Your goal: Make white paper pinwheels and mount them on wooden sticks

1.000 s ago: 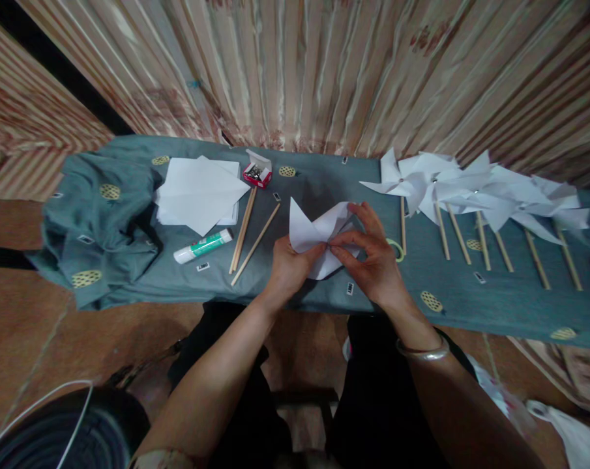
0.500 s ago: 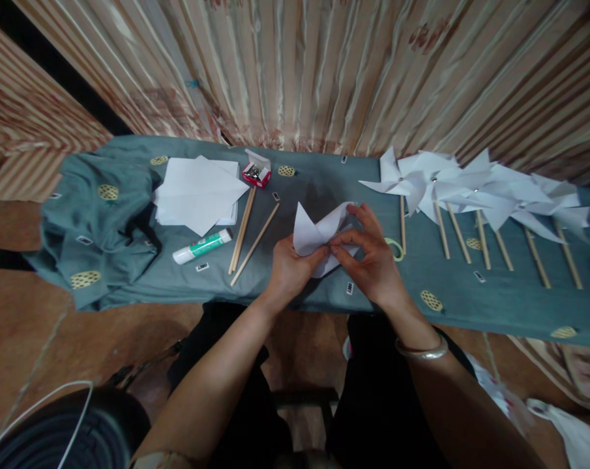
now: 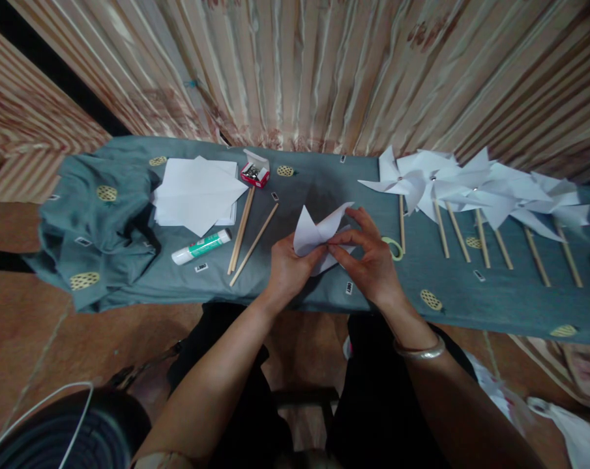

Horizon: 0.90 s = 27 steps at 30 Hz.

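Observation:
A white paper pinwheel (image 3: 317, 234), its points curled inward, is held between my two hands above the cloth. My left hand (image 3: 292, 267) grips its left side, with the thumb pressed near the centre. On the right, my right hand (image 3: 368, 257) pinches the paper close to the middle with thumb and index finger. Whatever small part may sit between those fingertips is hidden. Left of my hands lie several wooden sticks (image 3: 254, 244). Behind them stands an open red box of pushpins (image 3: 255, 170). Green-handled scissors (image 3: 395, 249) lie partly covered beside my right hand.
A stack of white paper squares (image 3: 197, 192) and a glue stick (image 3: 201, 246) are on the left. Several finished paper pinwheels (image 3: 475, 182) on sticks overlap along the right. Bunched green cloth (image 3: 103, 215) covers the left end. A pleated curtain (image 3: 295, 71) hangs behind.
The pinwheel's upper left point has tipped slightly to the right. Both hands keep nearly the same place and grip.

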### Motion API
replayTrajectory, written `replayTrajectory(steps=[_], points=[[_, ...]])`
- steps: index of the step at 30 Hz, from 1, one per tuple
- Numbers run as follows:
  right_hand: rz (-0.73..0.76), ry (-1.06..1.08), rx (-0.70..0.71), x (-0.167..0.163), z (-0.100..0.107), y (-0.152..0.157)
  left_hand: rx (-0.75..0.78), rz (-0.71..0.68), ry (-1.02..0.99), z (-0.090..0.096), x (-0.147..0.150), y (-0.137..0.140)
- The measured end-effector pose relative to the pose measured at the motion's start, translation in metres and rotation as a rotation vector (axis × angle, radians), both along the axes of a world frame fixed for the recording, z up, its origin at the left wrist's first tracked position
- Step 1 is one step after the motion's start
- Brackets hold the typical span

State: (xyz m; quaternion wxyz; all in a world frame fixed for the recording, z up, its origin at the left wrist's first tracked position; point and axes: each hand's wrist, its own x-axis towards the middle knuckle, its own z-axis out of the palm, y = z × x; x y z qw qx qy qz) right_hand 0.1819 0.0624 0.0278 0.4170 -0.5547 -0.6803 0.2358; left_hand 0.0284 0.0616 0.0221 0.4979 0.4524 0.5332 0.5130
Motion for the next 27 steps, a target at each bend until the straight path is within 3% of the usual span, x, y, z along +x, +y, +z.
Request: replayTrajectory(steps=[9, 19, 27], points=[[-0.156, 0.031, 0.066, -0.0066, -0.0023, -0.0023, 0.044, 0.012, 0.037, -0.002, -0.0022, 0.0012], [-0.079, 0.278, -0.178, -0.0037, 0.0009, 0.0008, 0.007, -0.01, 0.018, -0.0015, -0.0026, 0.0007], [-0.083, 0.277, -0.218, -0.0017, 0.0019, 0.0014, 0.0, 0.001, -0.005, -0.0021, -0.0031, 0.0003]])
